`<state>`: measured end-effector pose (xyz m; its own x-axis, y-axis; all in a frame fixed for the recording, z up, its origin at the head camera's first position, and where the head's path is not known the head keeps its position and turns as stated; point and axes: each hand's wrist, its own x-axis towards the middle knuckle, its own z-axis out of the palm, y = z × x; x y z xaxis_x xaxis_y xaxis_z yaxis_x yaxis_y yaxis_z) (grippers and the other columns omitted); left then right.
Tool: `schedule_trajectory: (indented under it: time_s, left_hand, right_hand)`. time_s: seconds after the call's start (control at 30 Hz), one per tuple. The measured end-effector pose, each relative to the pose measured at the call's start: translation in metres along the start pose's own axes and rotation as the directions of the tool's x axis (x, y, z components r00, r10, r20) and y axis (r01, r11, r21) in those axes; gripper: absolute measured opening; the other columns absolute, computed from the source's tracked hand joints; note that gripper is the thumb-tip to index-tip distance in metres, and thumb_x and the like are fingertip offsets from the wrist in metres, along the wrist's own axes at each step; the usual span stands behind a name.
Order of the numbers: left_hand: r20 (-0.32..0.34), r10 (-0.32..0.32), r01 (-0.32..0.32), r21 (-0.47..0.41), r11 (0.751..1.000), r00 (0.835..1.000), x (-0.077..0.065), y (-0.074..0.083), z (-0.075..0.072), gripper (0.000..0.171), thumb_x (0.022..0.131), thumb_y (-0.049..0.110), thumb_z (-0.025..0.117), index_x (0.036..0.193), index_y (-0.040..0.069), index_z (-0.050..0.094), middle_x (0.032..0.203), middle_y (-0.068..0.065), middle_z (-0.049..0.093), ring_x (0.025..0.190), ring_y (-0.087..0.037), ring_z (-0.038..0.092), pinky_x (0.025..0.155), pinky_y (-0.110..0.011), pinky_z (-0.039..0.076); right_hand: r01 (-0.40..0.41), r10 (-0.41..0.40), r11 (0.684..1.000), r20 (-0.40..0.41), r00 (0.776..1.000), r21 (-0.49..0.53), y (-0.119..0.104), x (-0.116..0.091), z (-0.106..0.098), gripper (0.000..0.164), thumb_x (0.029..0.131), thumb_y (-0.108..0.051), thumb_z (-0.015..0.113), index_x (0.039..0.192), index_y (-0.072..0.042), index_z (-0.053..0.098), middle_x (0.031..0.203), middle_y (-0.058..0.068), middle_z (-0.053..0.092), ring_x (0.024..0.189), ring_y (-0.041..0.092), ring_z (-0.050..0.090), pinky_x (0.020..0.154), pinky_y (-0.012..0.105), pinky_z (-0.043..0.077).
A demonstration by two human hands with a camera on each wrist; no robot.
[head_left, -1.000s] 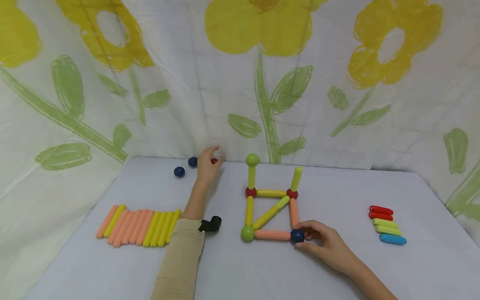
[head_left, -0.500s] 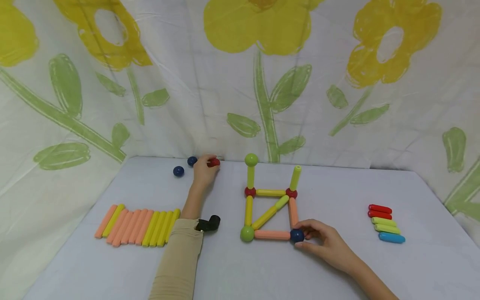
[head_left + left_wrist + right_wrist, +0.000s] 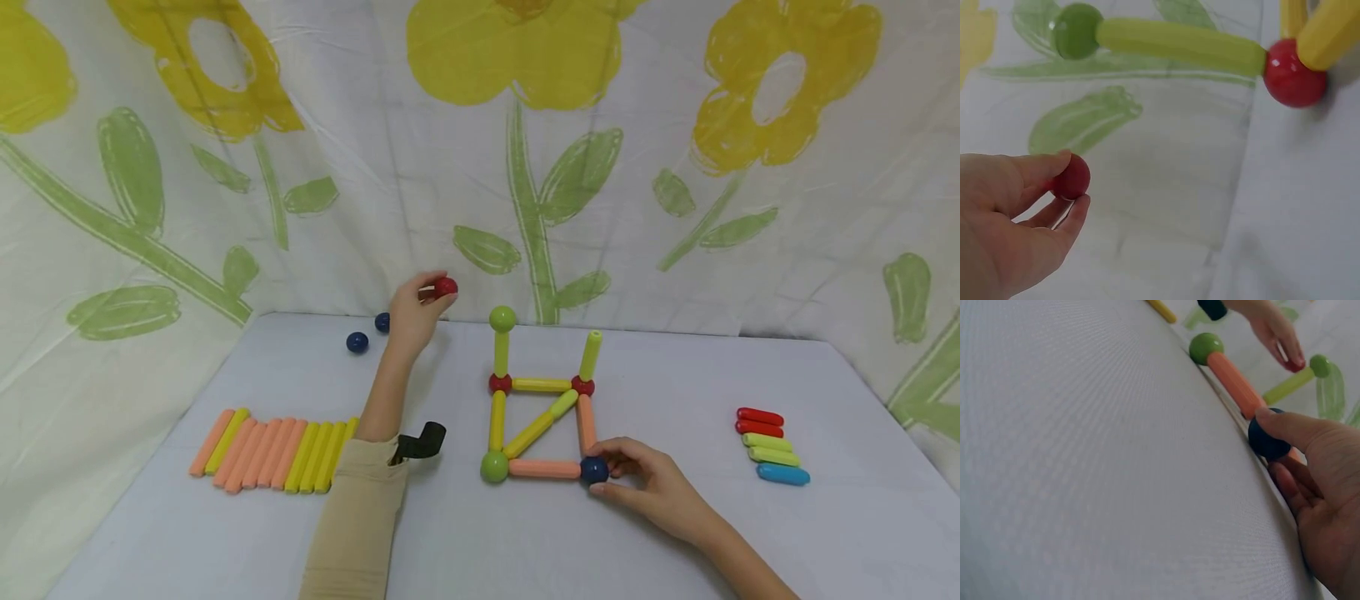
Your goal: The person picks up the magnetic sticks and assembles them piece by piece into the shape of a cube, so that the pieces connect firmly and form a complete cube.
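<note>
My left hand [image 3: 414,317] pinches a red ball [image 3: 1072,177] between thumb and fingertips, raised above the back edge of the table. With thumb and fingers, my right hand [image 3: 654,492] grips the dark blue ball [image 3: 595,470] at the near right corner of a square frame of rods and balls. A green ball [image 3: 495,467] forms its near left corner, and red balls form both far corners. One yellow-green rod [image 3: 502,353] stands upright at the far left, topped by a green ball [image 3: 502,318]. Another upright rod [image 3: 592,354] at the far right has a bare top. A diagonal rod [image 3: 534,433] crosses the frame.
Several salmon and yellow rods [image 3: 273,454] lie in a row at the left. Two dark blue balls [image 3: 357,342] rest at the back left. Short red, yellow-green and blue rods [image 3: 783,475] lie at the right. A flower-printed cloth [image 3: 360,167] hangs behind the table.
My left hand has taken hold of the red ball at the back of the table and lifted it up, slightly to the right. The right hand stays on the blue ball.
</note>
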<state>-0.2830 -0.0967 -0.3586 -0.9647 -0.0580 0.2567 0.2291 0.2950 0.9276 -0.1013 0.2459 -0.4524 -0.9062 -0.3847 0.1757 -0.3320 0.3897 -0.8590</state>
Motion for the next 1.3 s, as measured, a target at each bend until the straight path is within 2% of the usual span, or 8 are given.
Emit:
schedule_trajectory:
  time_s: [0.23,0.4,0.6,0.77,0.9,1.03,1.2,1.3]
  left_hand:
    - [0.051,0.125,-0.116,-0.156,0.981,0.991,-0.019,0.052,0.008,0.043,0.098,0.002,0.074,0.139,-0.005,0.063,0.136,-0.021,0.065,0.122,-0.033,0.064,0.107,-0.037,0.055]
    - [0.122,0.198,-0.168,-0.22,0.961,0.973,-0.033,0.07,0.024,0.041,0.097,-0.001,0.073,0.137,-0.007,0.064,0.135,-0.022,0.065,0.121,-0.034,0.065,0.104,-0.032,0.057]
    - [0.24,0.207,-0.156,-0.215,0.964,0.949,-0.045,0.079,0.057,0.042,0.098,0.001,0.073,0.138,-0.004,0.064,0.137,-0.022,0.065,0.124,-0.034,0.065,0.103,-0.032,0.057]
    - [0.335,0.23,-0.178,-0.179,0.968,0.914,-0.047,0.084,0.087,0.04,0.098,0.004,0.074,0.137,-0.002,0.066,0.134,-0.02,0.067,0.121,-0.032,0.067,0.1,-0.028,0.058]
    - [0.398,0.224,-0.18,-0.146,0.973,0.89,-0.048,0.083,0.106,0.039,0.099,0.006,0.074,0.137,0.001,0.067,0.133,-0.018,0.069,0.118,-0.031,0.07,0.097,-0.026,0.058]
    - [0.435,0.201,-0.155,-0.138,0.978,0.878,-0.05,0.083,0.117,0.039,0.098,0.004,0.074,0.137,0.002,0.068,0.132,-0.018,0.07,0.118,-0.031,0.07,0.095,-0.024,0.059]
    - [0.459,0.169,-0.12,-0.132,0.984,0.872,-0.051,0.081,0.124,0.038,0.098,0.003,0.074,0.136,0.003,0.069,0.131,-0.018,0.071,0.118,-0.03,0.07,0.093,-0.023,0.059]
    - [0.481,0.164,-0.117,-0.126,0.985,0.861,-0.051,0.076,0.127,0.037,0.099,0.003,0.073,0.136,0.002,0.069,0.131,-0.018,0.071,0.117,-0.03,0.07,0.094,-0.022,0.058]
  right_hand:
    - [0.034,-0.034,0.999,-0.011,0.999,0.003,0.002,0.0,0.001,0.035,0.093,-0.012,0.082,0.126,-0.013,0.07,0.117,0.002,0.072,0.096,0.01,0.064,0.084,0.02,0.058]
    - [0.039,-0.039,0.999,-0.014,0.999,0.006,0.003,0.0,0.002,0.035,0.093,-0.012,0.082,0.126,-0.013,0.07,0.117,0.003,0.072,0.096,0.009,0.064,0.084,0.02,0.058]
    - [0.047,-0.047,0.999,-0.015,0.999,0.001,0.003,0.0,0.002,0.035,0.093,-0.012,0.082,0.126,-0.012,0.069,0.116,0.002,0.072,0.096,0.009,0.064,0.084,0.02,0.058]
    - [0.058,-0.058,0.998,-0.026,0.998,-0.007,0.001,0.0,0.002,0.034,0.093,-0.011,0.082,0.124,-0.012,0.07,0.116,0.002,0.073,0.096,0.008,0.065,0.084,0.02,0.058]
    - [0.056,-0.056,0.998,-0.025,0.998,-0.007,0.002,0.0,0.002,0.034,0.093,-0.011,0.082,0.125,-0.012,0.07,0.115,0.001,0.073,0.096,0.009,0.065,0.084,0.02,0.058]
    - [0.066,-0.066,0.998,-0.018,0.998,-0.006,0.003,0.0,0.002,0.034,0.093,-0.01,0.081,0.125,-0.012,0.069,0.115,0.0,0.073,0.096,0.009,0.065,0.084,0.02,0.058]
    - [0.087,-0.087,0.996,-0.02,0.996,-0.009,0.004,0.0,0.001,0.034,0.093,-0.008,0.081,0.124,-0.01,0.069,0.114,0.0,0.073,0.094,0.009,0.065,0.083,0.02,0.058]
    - [0.091,-0.091,0.996,-0.02,0.996,-0.009,0.003,0.0,0.001,0.034,0.093,-0.007,0.081,0.125,-0.009,0.069,0.114,0.0,0.072,0.095,0.009,0.065,0.083,0.019,0.058]
